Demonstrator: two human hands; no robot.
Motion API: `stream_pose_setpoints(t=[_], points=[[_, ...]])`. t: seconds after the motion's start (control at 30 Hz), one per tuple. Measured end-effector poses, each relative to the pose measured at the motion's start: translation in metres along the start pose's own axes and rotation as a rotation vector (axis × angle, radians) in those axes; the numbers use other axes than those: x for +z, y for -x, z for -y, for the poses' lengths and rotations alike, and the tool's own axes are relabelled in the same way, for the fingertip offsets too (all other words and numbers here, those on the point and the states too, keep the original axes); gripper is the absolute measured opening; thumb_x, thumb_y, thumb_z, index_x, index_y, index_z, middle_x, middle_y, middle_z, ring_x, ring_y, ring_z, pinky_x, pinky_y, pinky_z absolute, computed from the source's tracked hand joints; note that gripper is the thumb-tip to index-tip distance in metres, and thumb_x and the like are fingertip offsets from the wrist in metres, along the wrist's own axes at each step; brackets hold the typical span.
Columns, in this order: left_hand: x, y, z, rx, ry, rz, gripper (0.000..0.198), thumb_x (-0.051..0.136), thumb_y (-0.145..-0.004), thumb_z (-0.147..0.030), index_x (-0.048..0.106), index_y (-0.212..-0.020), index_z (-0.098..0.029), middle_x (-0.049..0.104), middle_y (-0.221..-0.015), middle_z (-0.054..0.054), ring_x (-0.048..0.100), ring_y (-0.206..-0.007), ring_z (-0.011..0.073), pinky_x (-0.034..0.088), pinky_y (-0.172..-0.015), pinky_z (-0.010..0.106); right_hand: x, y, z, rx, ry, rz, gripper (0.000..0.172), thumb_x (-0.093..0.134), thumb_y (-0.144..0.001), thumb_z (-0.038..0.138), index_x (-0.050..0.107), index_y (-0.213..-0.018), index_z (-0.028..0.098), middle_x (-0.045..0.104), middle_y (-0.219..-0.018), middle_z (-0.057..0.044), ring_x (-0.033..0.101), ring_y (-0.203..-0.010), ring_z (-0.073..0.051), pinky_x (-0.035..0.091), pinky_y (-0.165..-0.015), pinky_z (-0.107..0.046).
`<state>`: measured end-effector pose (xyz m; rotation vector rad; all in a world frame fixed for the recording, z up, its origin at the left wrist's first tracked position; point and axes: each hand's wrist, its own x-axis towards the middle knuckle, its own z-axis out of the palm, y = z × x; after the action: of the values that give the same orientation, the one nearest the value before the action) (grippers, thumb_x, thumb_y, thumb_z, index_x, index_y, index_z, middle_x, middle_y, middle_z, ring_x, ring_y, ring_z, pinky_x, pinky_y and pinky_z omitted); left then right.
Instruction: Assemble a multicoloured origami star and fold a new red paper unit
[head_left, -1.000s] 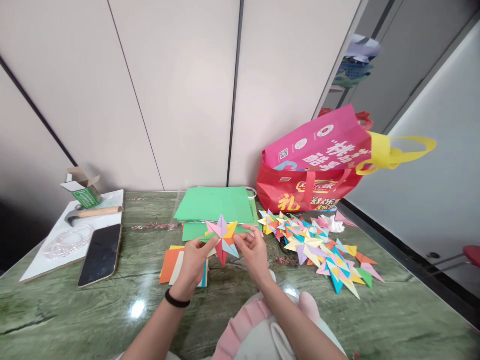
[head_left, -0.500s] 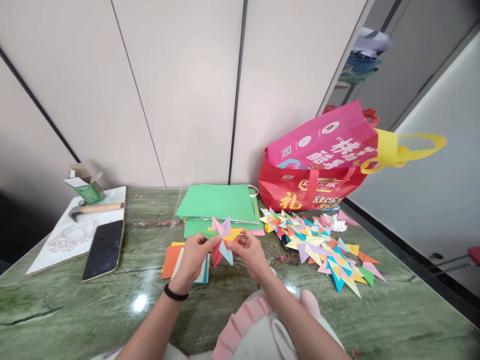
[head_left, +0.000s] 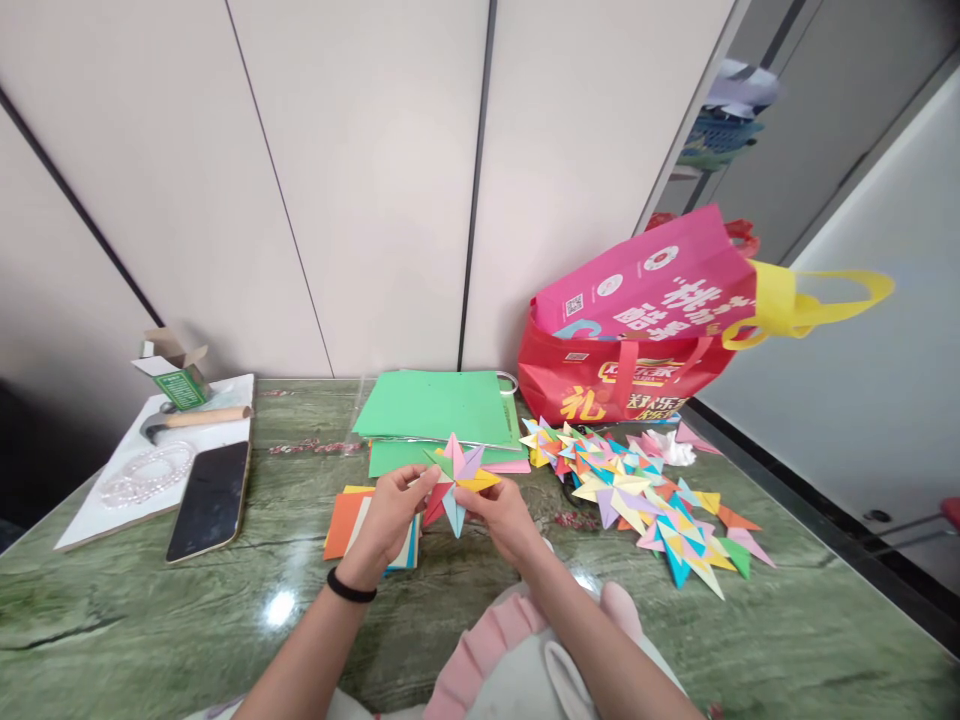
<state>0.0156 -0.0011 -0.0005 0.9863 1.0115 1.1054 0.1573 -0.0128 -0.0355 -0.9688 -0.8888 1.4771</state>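
Between my two hands is a folded paper star [head_left: 456,482] with points in pink, purple, yellow, light blue, red and green. My left hand [head_left: 396,508] pinches its left side, thumb in front. On the right side, my right hand [head_left: 504,512] grips it near the yellow and light blue points. Below and behind my left hand lies a stack of coloured paper squares [head_left: 346,528], orange on top with white and blue edges showing. To the right, a heap of finished multicoloured paper stars [head_left: 616,488] spreads over the table.
Green paper sheets [head_left: 435,405] lie at the back. A red gift bag [head_left: 570,375] stands behind the stars. On the left are a white board [head_left: 84,515], a hammer [head_left: 202,418], beads [head_left: 147,474], a phone [head_left: 210,498] and a small box [head_left: 180,380]. A plush toy [head_left: 517,660] sits in front.
The star has turned slightly between my fingers and shifted a little to the right. My right hand has moved slightly outward with its fingers closer on the yellow point.
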Motion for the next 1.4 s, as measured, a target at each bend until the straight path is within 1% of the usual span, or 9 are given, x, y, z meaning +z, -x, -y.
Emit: stream_pose_setpoints(t=[0.27,0.4,0.53,0.7,0.83,0.97,1.03,1.17,1.4], points=[[-0.002,0.000,0.001,0.068,-0.124,-0.086,0.029,0.075,-0.054,-0.037,0.062,-0.059,-0.012,0.058,-0.055,0.000,0.047,-0.046,0.0089,0.035,-0.044,0.019,0.004,0.003,0.001,-0.019,0.009,0.062,0.034,0.076,-0.055,0.034,0.061,-0.080,0.018,0.064,-0.072,0.001,0.057,-0.062,-0.016,0.051,-0.058,-0.030],[-0.003,0.000,0.000,0.080,-0.154,-0.053,0.027,0.074,-0.056,-0.036,0.062,-0.057,-0.012,0.056,-0.051,-0.001,0.045,-0.045,0.0081,0.034,-0.043,0.019,0.003,0.003,0.001,-0.076,0.070,0.053,0.036,0.079,-0.050,0.024,0.059,-0.079,0.017,0.058,-0.065,0.004,0.050,-0.056,-0.011,0.045,-0.050,-0.022],[-0.004,0.001,-0.001,0.100,-0.179,-0.014,0.027,0.072,-0.057,-0.037,0.062,-0.054,-0.012,0.052,-0.047,-0.003,0.043,-0.043,0.0077,0.033,-0.043,0.019,0.003,0.004,0.004,-0.077,0.108,0.041,0.037,0.078,-0.051,0.025,0.059,-0.081,0.016,0.055,-0.062,0.005,0.048,-0.053,-0.010,0.044,-0.047,-0.021],[-0.005,0.000,-0.001,0.126,-0.247,-0.024,0.027,0.070,-0.060,-0.037,0.061,-0.056,-0.011,0.053,-0.050,-0.001,0.043,-0.046,0.0080,0.033,-0.043,0.019,0.003,0.004,0.005,-0.078,0.111,0.038,0.038,0.077,-0.052,0.029,0.060,-0.084,0.017,0.058,-0.064,0.003,0.051,-0.055,-0.011,0.045,-0.048,-0.022],[-0.008,-0.001,-0.001,0.138,-0.302,-0.007,0.027,0.068,-0.064,-0.038,0.061,-0.060,-0.012,0.053,-0.051,-0.002,0.045,-0.046,0.0076,0.033,-0.043,0.018,0.001,0.003,0.006,-0.080,0.090,0.040,0.039,0.075,-0.056,0.034,0.061,-0.088,0.016,0.065,-0.076,-0.001,0.058,-0.065,-0.015,0.049,-0.060,-0.027],[-0.011,-0.001,-0.002,0.093,-0.340,0.024,0.026,0.065,-0.068,-0.039,0.060,-0.069,-0.014,0.051,-0.046,-0.005,0.047,-0.039,0.0085,0.036,-0.040,0.019,-0.001,0.002,0.008,-0.031,0.024,0.074,0.042,0.073,-0.060,0.038,0.061,-0.093,0.015,0.068,-0.080,-0.004,0.063,-0.069,-0.019,0.050,-0.063,-0.030],[-0.011,-0.001,-0.003,0.064,-0.300,0.007,0.026,0.066,-0.066,-0.039,0.060,-0.074,-0.015,0.055,-0.050,-0.004,0.048,-0.039,0.0096,0.039,-0.039,0.021,-0.001,0.000,0.007,-0.046,0.017,0.029,0.042,0.074,-0.057,0.039,0.062,-0.089,0.015,0.068,-0.078,-0.005,0.063,-0.068,-0.020,0.051,-0.061,-0.031],[-0.009,-0.002,-0.002,0.062,-0.262,0.002,0.025,0.071,-0.061,-0.035,0.057,-0.062,-0.014,0.060,-0.057,-0.001,0.053,-0.045,0.0101,0.042,-0.043,0.021,-0.001,-0.001,0.005,-0.084,0.030,-0.085,0.043,0.077,-0.053,0.040,0.062,-0.084,0.014,0.069,-0.075,-0.005,0.064,-0.066,-0.022,0.051,-0.060,-0.033],[-0.009,-0.001,0.001,0.121,-0.372,-0.011,0.025,0.068,-0.065,-0.033,0.054,-0.056,-0.014,0.054,-0.043,-0.003,0.049,-0.040,0.0090,0.037,-0.043,0.020,-0.001,-0.002,0.000,-0.118,0.069,-0.045,0.038,0.074,-0.057,0.041,0.062,-0.081,0.014,0.069,-0.077,-0.005,0.063,-0.067,-0.020,0.051,-0.062,-0.032]])
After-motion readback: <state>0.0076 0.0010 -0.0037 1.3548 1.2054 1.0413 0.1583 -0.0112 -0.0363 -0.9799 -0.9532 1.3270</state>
